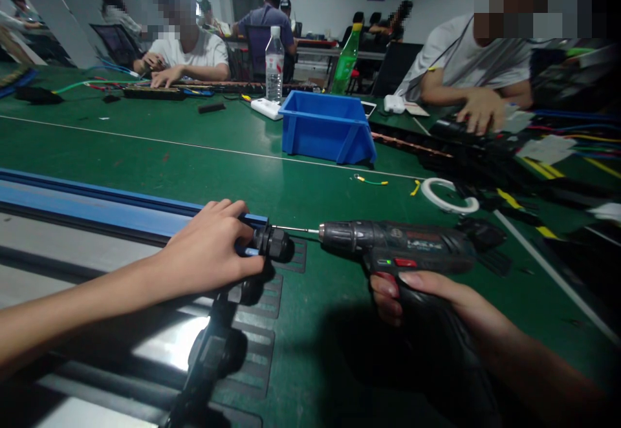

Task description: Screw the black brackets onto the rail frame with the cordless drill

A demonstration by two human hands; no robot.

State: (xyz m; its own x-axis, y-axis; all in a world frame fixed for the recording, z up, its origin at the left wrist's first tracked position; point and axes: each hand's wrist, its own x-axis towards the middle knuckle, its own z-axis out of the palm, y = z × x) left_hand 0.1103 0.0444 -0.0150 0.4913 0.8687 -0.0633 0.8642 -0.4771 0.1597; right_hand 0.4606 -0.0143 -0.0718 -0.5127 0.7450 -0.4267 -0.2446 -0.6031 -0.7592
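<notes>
My right hand (pixel 417 289) is wrapped round the handle of a black cordless drill (pixel 402 245), one finger at its red trigger. The drill points left, and its long thin bit (pixel 295 229) reaches the end of a blue-edged metal frame (pixel 97 205). My left hand (pixel 218 244) grips the frame's corner, fingers curled round it beside a black cable gland (pixel 277 244). More black glands (pixel 218 350) line the frame's end below, partly in shadow. Flat black slotted pieces (pixel 255 357) stick out from under that end.
A blue bin (pixel 325 127) stands on the green table (pixel 228 169) beyond the drill. Behind it are a clear bottle (pixel 274 66) and a green bottle (pixel 347 63). A white ring (pixel 449 196) and cables lie right. Two people work across the table.
</notes>
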